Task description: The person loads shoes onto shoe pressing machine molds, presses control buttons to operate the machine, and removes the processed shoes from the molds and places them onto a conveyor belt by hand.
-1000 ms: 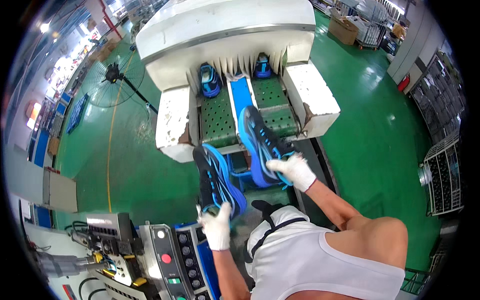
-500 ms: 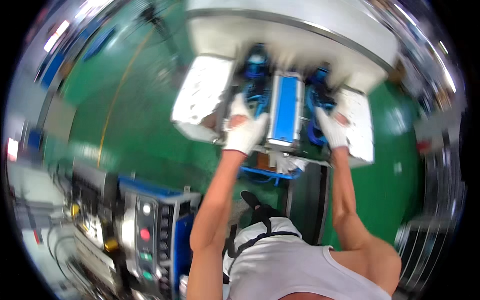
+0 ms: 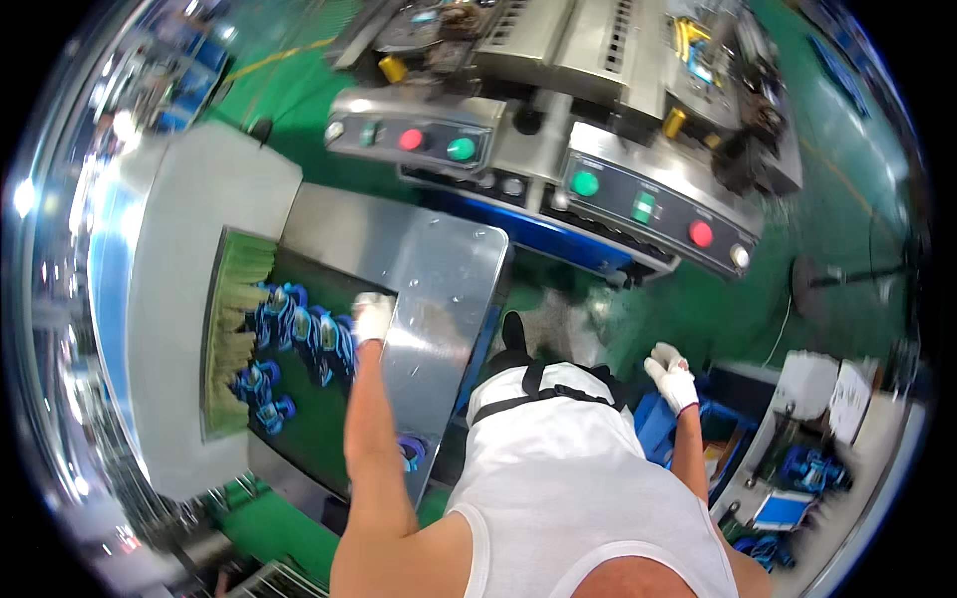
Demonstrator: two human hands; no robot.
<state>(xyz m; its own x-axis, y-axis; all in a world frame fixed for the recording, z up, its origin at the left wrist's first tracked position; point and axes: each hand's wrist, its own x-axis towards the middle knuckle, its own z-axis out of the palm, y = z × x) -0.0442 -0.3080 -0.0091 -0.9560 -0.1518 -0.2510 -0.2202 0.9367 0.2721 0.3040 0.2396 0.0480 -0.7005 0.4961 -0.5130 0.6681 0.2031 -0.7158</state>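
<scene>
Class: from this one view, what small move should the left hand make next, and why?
Probably close on the nearest blue shoe. The gloved left hand sits at the edge of the green belt, right beside the shoes, seemingly holding none; the right hand hangs free, away from them.

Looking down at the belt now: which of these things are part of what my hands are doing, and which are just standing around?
In hand:
- left hand, gloved, at the blue shoes
- blue shoes on the green belt
- steel cover plate beside them

Standing around:
- right hand, gloved, holding nothing
- control panels with red and green buttons
- blue crate
</scene>
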